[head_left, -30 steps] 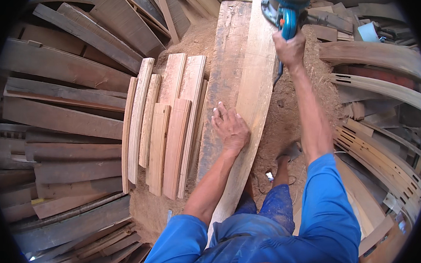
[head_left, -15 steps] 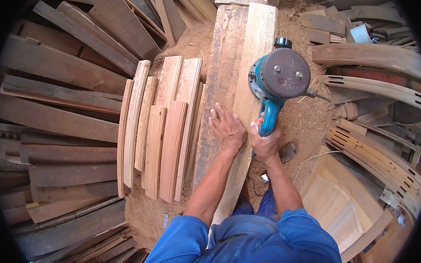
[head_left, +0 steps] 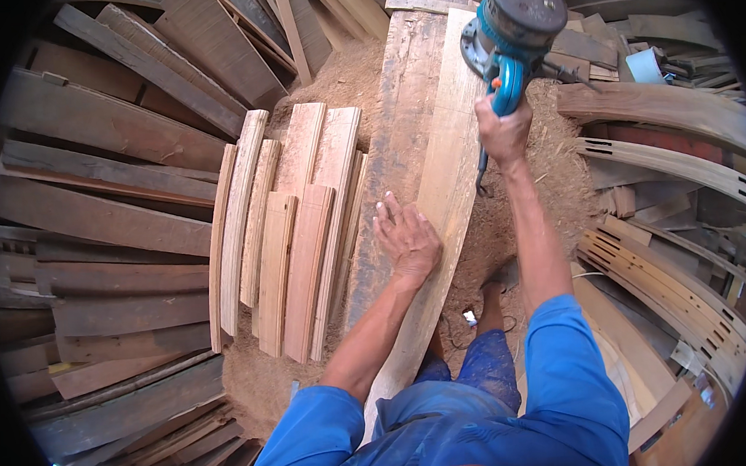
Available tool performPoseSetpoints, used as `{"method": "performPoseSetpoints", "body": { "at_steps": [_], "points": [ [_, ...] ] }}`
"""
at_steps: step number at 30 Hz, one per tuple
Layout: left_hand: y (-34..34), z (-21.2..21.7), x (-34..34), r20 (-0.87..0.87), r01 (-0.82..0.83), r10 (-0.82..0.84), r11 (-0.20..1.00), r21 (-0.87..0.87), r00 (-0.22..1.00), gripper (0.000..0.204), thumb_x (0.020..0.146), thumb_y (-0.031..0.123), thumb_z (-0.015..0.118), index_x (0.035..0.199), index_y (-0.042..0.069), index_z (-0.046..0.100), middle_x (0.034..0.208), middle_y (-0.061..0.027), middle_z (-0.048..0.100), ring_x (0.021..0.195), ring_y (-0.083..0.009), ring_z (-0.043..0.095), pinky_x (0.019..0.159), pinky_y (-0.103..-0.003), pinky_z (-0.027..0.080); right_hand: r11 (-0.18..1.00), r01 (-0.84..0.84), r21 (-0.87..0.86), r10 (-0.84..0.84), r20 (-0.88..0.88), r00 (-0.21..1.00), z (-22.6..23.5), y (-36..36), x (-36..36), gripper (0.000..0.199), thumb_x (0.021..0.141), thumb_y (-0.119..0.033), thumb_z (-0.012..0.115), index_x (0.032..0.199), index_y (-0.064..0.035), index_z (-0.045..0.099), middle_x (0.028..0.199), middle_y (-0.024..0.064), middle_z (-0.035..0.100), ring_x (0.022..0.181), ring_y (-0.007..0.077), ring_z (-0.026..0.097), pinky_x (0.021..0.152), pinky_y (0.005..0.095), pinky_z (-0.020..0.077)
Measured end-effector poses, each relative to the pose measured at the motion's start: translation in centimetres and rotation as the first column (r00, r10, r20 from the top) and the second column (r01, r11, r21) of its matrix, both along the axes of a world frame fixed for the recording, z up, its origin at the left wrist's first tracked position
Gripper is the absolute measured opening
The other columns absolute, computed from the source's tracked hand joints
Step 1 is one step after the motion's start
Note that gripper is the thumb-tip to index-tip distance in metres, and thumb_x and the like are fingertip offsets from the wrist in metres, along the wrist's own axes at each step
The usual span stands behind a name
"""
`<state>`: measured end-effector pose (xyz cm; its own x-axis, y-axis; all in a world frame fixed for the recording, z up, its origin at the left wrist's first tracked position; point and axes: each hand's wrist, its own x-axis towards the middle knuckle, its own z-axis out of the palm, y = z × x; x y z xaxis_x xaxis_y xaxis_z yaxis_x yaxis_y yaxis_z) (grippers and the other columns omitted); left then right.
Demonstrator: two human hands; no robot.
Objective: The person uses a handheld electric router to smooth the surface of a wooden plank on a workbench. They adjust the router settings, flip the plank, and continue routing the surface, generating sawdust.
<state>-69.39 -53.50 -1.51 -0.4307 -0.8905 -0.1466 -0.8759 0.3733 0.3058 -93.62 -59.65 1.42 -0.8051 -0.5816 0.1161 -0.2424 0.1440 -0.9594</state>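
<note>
A blue power router (head_left: 510, 36) with a dark round top is in my right hand (head_left: 503, 132), whose fingers wrap its blue handle. The router's base overlaps the right edge of a long pale board (head_left: 448, 136), near the board's far end. That board lies along a worn wooden bench (head_left: 399, 88). My left hand (head_left: 409, 239) rests flat, fingers spread, over the bench and the pale board's left side. A dark cord hangs from the back of the router handle. The bit under the base is hidden.
Several moulded wooden strips (head_left: 297, 237) lie side by side left of the bench. Dark planks (head_left: 110, 204) fan out along the left. Curved slotted pieces (head_left: 670, 272) and a light panel (head_left: 640, 337) stand at right. Sawdust (head_left: 339, 74) covers the ground.
My right hand has pushed the router away from me along the board toward its far end, and my right arm is now stretched out. My left hand has barely moved.
</note>
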Motion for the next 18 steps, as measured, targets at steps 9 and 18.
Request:
{"method": "performPoseSetpoints", "body": {
  "at_steps": [9, 18],
  "points": [
    [-0.2, 0.2, -0.1, -0.004, 0.016, -0.017, 0.999, -0.029, 1.0, 0.038, 0.097, 0.022, 0.045, 0.124, -0.004, 0.053, 0.151, -0.0339, 0.034, 0.138, -0.0502, 0.032, 0.114, -0.061, 0.018, 0.996, 0.04, -0.074, -0.053, -0.187, 0.981, -0.3, -4.5, -6.0, 0.04, 0.076, -0.013, 0.065, 0.114, 0.0004, 0.062, 0.097, 0.0132, 0.068, 0.089, 0.0216, 0.066, 0.084, 0.0396, 0.0547],
    [-0.2, -0.7, 0.1, -0.053, -0.022, 0.016, 0.993, -0.114, 0.998, 0.039, 0.096, 0.023, 0.048, 0.125, -0.003, 0.056, 0.149, -0.0301, 0.04, 0.134, -0.0458, 0.038, 0.112, -0.058, 0.025, 0.997, -0.083, 0.012, 0.082, 0.041, 0.996, 1.4, 11.2, 9.4, 0.027, 0.083, -0.009, 0.068, 0.105, 0.0023, 0.06, 0.081, 0.0077, 0.062, 0.074, 0.016, 0.062, 0.07, 0.035, 0.0523]
  ]
}}
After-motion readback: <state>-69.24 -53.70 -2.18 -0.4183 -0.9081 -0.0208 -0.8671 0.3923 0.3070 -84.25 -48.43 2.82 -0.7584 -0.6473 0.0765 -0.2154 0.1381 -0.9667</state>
